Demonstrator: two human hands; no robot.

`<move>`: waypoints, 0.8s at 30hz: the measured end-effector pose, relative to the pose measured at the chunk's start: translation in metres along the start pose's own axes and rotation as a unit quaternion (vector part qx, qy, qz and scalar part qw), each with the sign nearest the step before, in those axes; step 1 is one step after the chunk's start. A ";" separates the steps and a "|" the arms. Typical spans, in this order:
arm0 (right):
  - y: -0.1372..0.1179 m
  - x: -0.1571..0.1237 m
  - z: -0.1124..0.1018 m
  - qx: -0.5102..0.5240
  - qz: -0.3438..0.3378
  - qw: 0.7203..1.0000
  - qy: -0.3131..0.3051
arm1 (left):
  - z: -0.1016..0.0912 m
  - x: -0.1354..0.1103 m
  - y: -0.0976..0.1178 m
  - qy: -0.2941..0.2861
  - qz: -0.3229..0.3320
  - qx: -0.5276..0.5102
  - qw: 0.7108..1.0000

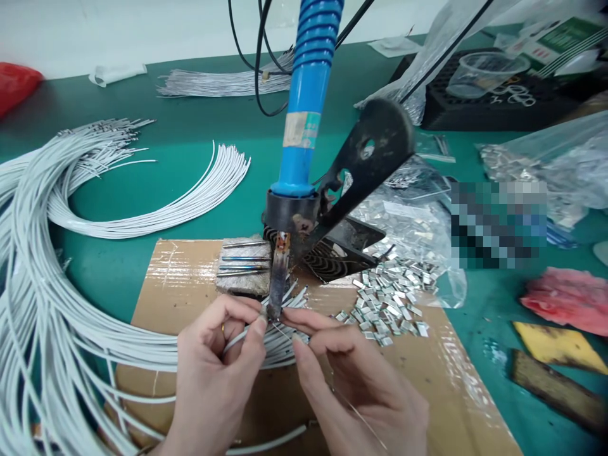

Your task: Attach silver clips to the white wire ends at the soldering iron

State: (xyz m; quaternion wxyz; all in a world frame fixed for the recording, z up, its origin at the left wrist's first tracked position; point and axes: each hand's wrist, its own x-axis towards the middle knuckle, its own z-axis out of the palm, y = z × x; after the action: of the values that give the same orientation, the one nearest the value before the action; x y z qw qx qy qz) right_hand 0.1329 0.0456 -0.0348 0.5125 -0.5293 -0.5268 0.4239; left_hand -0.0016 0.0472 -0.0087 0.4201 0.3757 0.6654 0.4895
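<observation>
A blue-handled soldering iron [306,107] rests in a black metal stand [365,164], its flat tip [278,278] pointing down over a cardboard sheet [441,380]. My left hand [213,373] pinches the end of a white wire [240,339] right under the tip. My right hand [356,380] pinches a thin solder wire [356,411] and meets the left hand's fingers at the tip. A pile of small metal clips [384,304] lies on the cardboard just right of the hands.
Big bundles of white wires [57,297] curve over the green table at the left. A clear bag of clips [408,215] sits behind the pile. A grey block [242,269] holds several wires. Pink, yellow and brown sponges [560,335] lie at the right.
</observation>
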 end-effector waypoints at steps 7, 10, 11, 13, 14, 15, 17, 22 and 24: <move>-0.002 -0.001 0.003 0.016 -0.015 1.000 0.014 | -0.005 0.000 -0.005 -0.029 0.025 0.036 0.999; -0.002 -0.001 0.002 0.009 -0.019 1.000 0.011 | -0.007 0.000 -0.006 -0.030 0.034 0.043 0.998; -0.002 -0.001 0.002 0.008 -0.017 1.000 0.013 | -0.007 0.000 -0.006 -0.029 0.034 0.043 0.998; -0.003 -0.001 0.002 0.009 -0.013 1.000 0.016 | -0.005 0.000 -0.004 -0.028 0.030 0.038 0.998; -0.003 -0.001 0.002 0.009 -0.010 1.000 0.019 | -0.004 -0.001 -0.003 -0.021 0.022 0.033 0.999; -0.004 -0.002 0.003 0.009 -0.004 1.000 0.020 | -0.003 -0.001 -0.001 -0.010 0.013 0.027 1.000; -0.006 -0.002 0.003 0.010 0.008 1.000 0.020 | 0.001 -0.002 0.002 0.019 -0.005 0.013 1.000; -0.007 -0.003 0.005 0.009 0.014 0.999 0.029 | 0.003 -0.002 0.003 0.018 -0.014 -0.002 1.000; -0.007 -0.003 0.005 0.008 0.013 0.999 0.031 | 0.002 -0.002 0.003 0.023 -0.016 -0.007 1.000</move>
State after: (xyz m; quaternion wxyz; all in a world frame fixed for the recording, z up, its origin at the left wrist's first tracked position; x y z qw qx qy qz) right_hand 0.1268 0.0430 -0.0291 0.5271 -0.5446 -0.5005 0.4185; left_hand 0.0015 0.0469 -0.0062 0.4151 0.3510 0.6772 0.4959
